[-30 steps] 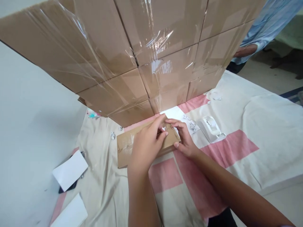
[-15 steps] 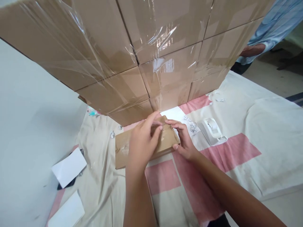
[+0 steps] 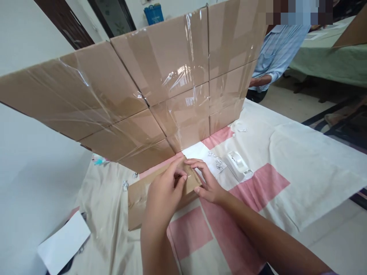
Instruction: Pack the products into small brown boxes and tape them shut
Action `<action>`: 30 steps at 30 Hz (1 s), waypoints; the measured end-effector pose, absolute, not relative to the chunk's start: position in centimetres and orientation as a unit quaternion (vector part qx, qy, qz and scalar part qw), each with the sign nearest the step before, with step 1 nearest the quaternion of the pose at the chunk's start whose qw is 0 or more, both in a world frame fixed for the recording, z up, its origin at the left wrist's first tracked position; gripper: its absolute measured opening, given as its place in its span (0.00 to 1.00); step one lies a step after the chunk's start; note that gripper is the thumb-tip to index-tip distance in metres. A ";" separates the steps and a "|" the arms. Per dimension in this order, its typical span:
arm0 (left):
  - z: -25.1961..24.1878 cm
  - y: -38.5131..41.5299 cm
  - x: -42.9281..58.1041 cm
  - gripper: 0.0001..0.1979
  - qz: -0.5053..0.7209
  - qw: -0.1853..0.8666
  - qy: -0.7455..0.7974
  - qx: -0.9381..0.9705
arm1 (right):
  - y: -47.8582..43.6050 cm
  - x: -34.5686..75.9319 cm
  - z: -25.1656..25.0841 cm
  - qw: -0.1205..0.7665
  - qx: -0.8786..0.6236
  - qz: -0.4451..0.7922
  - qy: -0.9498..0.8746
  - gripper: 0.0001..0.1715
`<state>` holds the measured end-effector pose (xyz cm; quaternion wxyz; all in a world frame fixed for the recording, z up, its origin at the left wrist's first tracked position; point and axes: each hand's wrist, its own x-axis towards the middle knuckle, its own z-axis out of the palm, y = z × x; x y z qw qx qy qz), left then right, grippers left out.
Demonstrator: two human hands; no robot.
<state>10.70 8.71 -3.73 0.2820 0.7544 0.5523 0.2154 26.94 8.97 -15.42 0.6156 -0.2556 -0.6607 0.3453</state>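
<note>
A flat brown cardboard box [image 3: 136,206] lies on the cloth, with clear tape on its top. My left hand [image 3: 164,187] rests over the box, its thumb and fingertips brought together near the right end. Whatever may be pinched there is too small to make out. At that right end, my right hand [image 3: 208,183] holds the box, thumb at the near edge and fingers over the top by the far corner. Right of the hands sits a white tape dispenser [image 3: 238,166]. Small coiled wire-like pieces [image 3: 219,164] lie on a white paper sheet [image 3: 197,151] behind the box.
A wall of taped cardboard boxes [image 3: 180,110] stands just behind the work area. A white paper [image 3: 64,242] lies over a dark object at left. Pink-and-cream cloth [image 3: 275,183] covers the table. Another person in a blue shirt [image 3: 275,57] stands beyond the boxes at right.
My view has tilted upward, showing more of the room behind the box wall. Both hands stay at the box's right end, the left fingertips drawn closer to the thumb.
</note>
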 end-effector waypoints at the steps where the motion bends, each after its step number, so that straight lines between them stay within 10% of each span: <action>1: -3.7 8.5 11.0 0.25 0.207 0.255 0.566 0.756 | 9.0 27.0 -15.5 0.615 -0.253 0.349 -0.660 0.30; 9: -4.4 8.6 11.5 0.26 0.175 0.156 0.586 0.776 | 8.9 26.8 -15.9 0.622 -0.246 0.358 -0.652 0.32; 30: -8.1 11.9 8.2 0.36 0.220 0.313 0.468 0.796 | 9.1 26.7 -16.8 0.631 -0.252 0.341 -0.650 0.42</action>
